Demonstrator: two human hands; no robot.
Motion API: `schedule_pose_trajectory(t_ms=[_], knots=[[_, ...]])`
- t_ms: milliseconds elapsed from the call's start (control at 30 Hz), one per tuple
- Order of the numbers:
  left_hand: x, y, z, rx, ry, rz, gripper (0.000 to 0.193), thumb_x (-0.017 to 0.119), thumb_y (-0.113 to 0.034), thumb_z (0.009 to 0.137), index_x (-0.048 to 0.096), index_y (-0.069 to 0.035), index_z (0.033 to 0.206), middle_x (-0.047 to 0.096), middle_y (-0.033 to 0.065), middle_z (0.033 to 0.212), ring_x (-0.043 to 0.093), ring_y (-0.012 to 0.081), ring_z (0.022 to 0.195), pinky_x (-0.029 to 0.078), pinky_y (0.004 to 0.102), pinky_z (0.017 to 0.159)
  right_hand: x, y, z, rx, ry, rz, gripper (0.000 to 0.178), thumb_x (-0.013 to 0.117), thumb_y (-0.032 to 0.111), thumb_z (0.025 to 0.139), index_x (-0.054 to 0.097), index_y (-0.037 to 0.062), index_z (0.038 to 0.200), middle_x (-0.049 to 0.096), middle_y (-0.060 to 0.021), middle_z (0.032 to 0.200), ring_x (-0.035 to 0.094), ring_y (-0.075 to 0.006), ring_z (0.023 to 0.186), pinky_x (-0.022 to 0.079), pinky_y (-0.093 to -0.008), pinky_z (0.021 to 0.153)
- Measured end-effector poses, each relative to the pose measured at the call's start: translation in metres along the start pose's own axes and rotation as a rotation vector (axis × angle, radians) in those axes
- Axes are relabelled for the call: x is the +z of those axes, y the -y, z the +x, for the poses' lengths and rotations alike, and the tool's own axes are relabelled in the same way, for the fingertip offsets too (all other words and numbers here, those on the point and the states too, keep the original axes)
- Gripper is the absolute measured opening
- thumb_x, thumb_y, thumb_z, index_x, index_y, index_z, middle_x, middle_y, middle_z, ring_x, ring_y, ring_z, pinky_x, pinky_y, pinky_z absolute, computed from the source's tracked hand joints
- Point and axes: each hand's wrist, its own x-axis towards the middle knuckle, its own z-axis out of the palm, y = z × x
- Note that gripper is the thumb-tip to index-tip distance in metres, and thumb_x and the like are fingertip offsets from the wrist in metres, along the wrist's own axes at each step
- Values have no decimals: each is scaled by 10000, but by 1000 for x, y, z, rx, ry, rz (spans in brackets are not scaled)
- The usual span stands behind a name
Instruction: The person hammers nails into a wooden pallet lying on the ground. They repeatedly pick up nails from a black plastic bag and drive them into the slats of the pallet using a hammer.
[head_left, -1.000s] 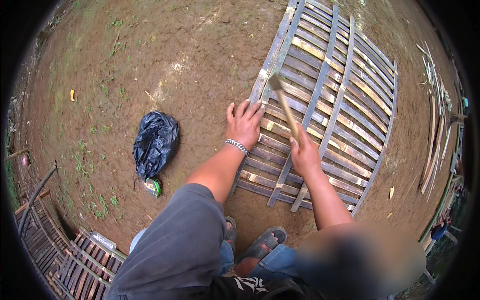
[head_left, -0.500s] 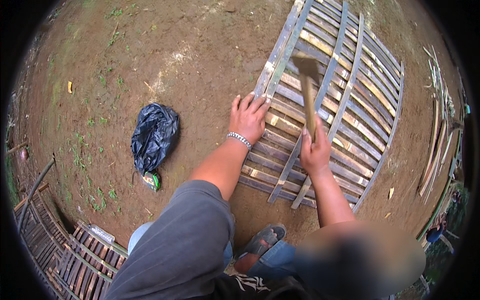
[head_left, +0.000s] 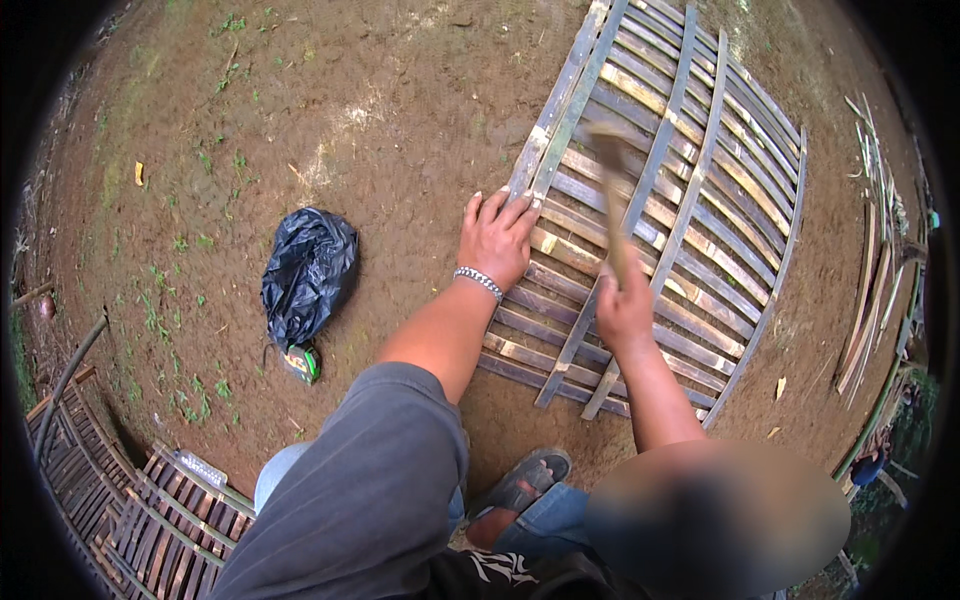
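Note:
A slatted bamboo panel (head_left: pixel 690 190) lies on the ground in front of me, its crosswise slats joined by long strips. My left hand (head_left: pixel 497 238) is closed over the bamboo strip (head_left: pixel 562 115) along the panel's left edge; its thumb is mostly hidden. A chain bracelet circles that wrist. In my right hand (head_left: pixel 626 310) is the wooden handle of a hammer (head_left: pixel 617 215). The hammer is over the panel, its head blurred by motion, and I cannot tell whether it touches the slats.
Left of my arm lies a black plastic bag (head_left: pixel 310 265), with a green-and-black tape measure (head_left: pixel 301 363) at its lower end. More bamboo slatwork (head_left: pixel 170 520) stands at lower left. Loose strips (head_left: pixel 868 290) lie at far right. My sandalled foot (head_left: pixel 525 490) is below the panel.
The hammer head has shifted slightly and is more blurred; my right hand has moved slightly with it. My left hand stays on the panel's edge.

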Motion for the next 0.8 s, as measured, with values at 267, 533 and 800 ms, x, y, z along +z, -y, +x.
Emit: schedule_pose_trajectory(t_ms=[267, 533, 800], knots=[[-4, 3, -2, -3, -11, 11, 385, 637, -115, 848, 711, -166, 1222, 650, 11, 1311, 517, 279, 1314, 336, 540, 1156, -8, 17, 5, -45, -132, 380, 486, 613, 60, 969, 480, -7, 1432, 649, -265, 1260, 669, -419, 1118, 532, -438, 931], [2, 5, -5, 1, -1, 11, 374, 633, -118, 859, 713, -167, 1221, 645, 8, 1316, 510, 277, 1324, 337, 527, 1158, -6, 0, 2, -49, -7, 29, 492, 600, 89, 970, 482, 11, 1441, 640, -257, 1285, 650, -437, 1146, 543, -440, 941], [2, -1, -5, 10, -19, -30, 380, 648, -110, 844, 714, -161, 1215, 654, 11, 1301, 521, 273, 1307, 340, 521, 1155, 9, -16, -8, 126, 192, -41, 474, 632, 115, 966, 499, -22, 1400, 646, -266, 1259, 664, -422, 1121, 534, -446, 949]])
